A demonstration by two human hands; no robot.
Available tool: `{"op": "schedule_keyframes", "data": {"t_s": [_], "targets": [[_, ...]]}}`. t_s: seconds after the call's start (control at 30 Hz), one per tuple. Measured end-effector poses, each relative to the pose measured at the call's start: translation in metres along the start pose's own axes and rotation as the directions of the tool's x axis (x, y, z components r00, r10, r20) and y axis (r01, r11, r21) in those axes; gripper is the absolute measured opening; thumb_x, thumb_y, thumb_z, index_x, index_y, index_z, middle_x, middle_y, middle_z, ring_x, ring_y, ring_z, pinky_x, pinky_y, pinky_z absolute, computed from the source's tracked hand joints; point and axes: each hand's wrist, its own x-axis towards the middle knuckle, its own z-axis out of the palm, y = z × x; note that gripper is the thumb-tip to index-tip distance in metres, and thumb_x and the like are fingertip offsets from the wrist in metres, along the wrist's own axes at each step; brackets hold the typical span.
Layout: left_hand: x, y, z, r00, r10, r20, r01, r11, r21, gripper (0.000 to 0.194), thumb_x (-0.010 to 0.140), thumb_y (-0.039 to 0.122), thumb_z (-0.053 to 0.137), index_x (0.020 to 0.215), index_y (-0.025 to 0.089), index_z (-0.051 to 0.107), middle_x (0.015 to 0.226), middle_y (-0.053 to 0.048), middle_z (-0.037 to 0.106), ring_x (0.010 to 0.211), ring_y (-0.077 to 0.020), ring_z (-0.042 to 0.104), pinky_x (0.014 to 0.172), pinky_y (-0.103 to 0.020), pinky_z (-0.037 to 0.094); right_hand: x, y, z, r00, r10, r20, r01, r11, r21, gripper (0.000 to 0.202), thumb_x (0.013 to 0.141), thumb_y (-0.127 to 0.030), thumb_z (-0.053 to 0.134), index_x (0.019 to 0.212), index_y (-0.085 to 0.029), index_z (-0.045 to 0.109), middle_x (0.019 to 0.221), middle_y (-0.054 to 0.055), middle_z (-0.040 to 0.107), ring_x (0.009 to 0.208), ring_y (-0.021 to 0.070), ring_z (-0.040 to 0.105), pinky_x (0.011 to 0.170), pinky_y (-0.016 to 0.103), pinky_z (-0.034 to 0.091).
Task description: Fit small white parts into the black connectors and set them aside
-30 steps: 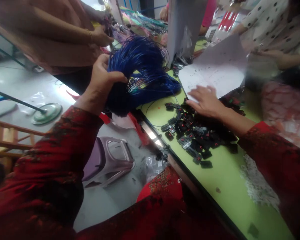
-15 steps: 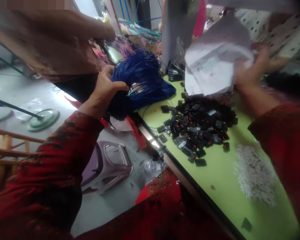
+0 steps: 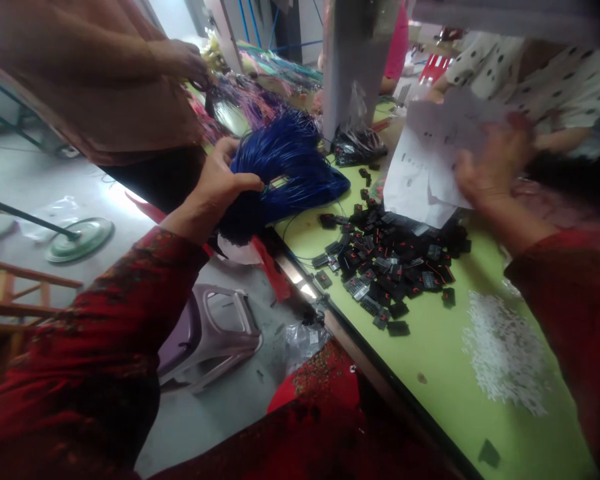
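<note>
Fingers of the left hand grasp one end of a blue wire bundle, thumb along its near side; from them the bundle stretches rightward over the yellow-green tabletop. Fingers of the right hand are spread and blurred at the right side of some white papers; whether they grip the papers or only touch them I cannot tell. Below and left of these right fingers, a heap of black pieces with red bits lies partly under the papers' lower edge. Nearer the wearer than the right fingers is a pile of small white pieces. Between the two hands, farther back, sits a black plastic bag. Beyond the right fingers shows a co-worker's dotted sleeve.
</note>
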Motion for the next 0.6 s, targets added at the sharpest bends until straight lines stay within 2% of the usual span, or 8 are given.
{"op": "schedule_keyframes", "data": {"t_s": [0.07,0.13,0.17,0.2,0.3,0.43,0.53,0.6], "targets": [[-0.002,0.002,0.002,1.0,0.0,-0.003,0.0,1.0,-0.019,0.056,0.033,-0.001,0.072,0.082,0.02,0.055,0.074,0.006,0.059,0.071,-0.0132,0.053,0.063,-0.025,0.044,-0.004,-0.041,0.009,0.975,-0.2,0.096,0.18,0.965,0.19,0.044,0.099,-0.028,0.052,0.142,-0.02,0.06,0.157,0.02,0.042,0.144,0.0297,0.041,0.113,0.049,0.037],[-0.003,0.003,0.002,1.0,-0.004,-0.012,0.004,0.999,-0.034,0.055,0.032,0.001,0.073,0.08,0.021,0.055,0.071,0.007,0.058,0.067,-0.0129,0.052,0.06,-0.025,0.043,-0.001,-0.087,0.025,0.925,-0.326,0.197,0.253,0.912,0.322,0.044,0.097,-0.022,0.049,0.139,-0.026,0.061,0.151,0.011,0.053,0.134,0.0238,0.052,0.11,0.041,0.045],[-0.003,0.003,0.002,1.0,-0.009,-0.012,0.009,0.999,-0.034,0.055,0.032,0.002,0.073,0.08,0.021,0.055,0.07,0.007,0.058,0.066,-0.0128,0.051,0.059,-0.025,0.043,0.003,-0.11,0.035,0.899,-0.316,0.303,0.175,0.894,0.413,0.046,0.096,-0.018,0.049,0.14,-0.024,0.059,0.15,0.01,0.053,0.136,0.0241,0.05,0.114,0.042,0.043],[-0.003,0.004,0.002,1.0,-0.017,-0.016,0.016,0.999,-0.03,0.054,0.032,0.004,0.074,0.08,0.022,0.055,0.069,0.007,0.058,0.064,-0.0129,0.05,0.057,-0.026,0.043,0.008,-0.13,0.046,0.888,-0.294,0.354,0.127,0.896,0.426,0.046,0.094,-0.016,0.051,0.139,-0.022,0.059,0.147,0.01,0.055,0.135,0.0248,0.052,0.115,0.042,0.043],[-0.002,0.003,-0.002,0.999,-0.037,-0.018,0.037,0.999,-0.008,0.054,0.033,0.008,0.075,0.081,0.023,0.055,0.066,0.007,0.057,0.062,-0.0148,0.05,0.056,-0.028,0.043,0.026,-0.171,0.081,0.855,-0.12,0.504,-0.083,0.929,0.361,0.046,0.087,-0.019,0.062,0.133,-0.009,0.061,0.141,0.02,0.056,0.129,0.0313,0.057,0.112,0.045,0.046],[-0.003,0.001,-0.007,0.999,-0.042,0.016,0.041,0.999,0.006,0.053,0.039,0.016,0.079,0.084,0.026,0.053,0.068,0.006,0.06,0.063,-0.0181,0.054,0.058,-0.031,0.046,0.043,-0.178,0.12,0.815,0.072,0.575,-0.263,0.93,0.256,0.076,0.083,-0.039,0.075,0.143,-0.002,0.047,0.153,0.031,0.039,0.142,0.0435,0.043,0.115,0.057,0.039],[-0.005,0.002,-0.008,0.998,-0.053,0.028,0.053,0.999,-0.003,0.053,0.037,0.017,0.08,0.082,0.026,0.054,0.067,0.007,0.062,0.06,-0.0162,0.053,0.056,-0.03,0.047,0.052,-0.168,0.141,0.805,0.09,0.587,-0.273,0.934,0.231,0.096,0.082,-0.057,0.075,0.149,0.002,0.039,0.156,0.036,0.031,0.148,0.047,0.033,0.12,0.061,0.028],[-0.007,0.004,-0.008,0.998,-0.058,0.012,0.058,0.998,-0.011,0.053,0.035,0.015,0.08,0.081,0.025,0.056,0.066,0.007,0.062,0.058,-0.0141,0.052,0.055,-0.028,0.046,0.056,-0.161,0.152,0.8,0.054,0.597,-0.235,0.945,0.23,0.098,0.083,-0.063,0.072,0.148,0.002,0.04,0.152,0.037,0.035,0.145,0.0478,0.036,0.118,0.064,0.028]]}}
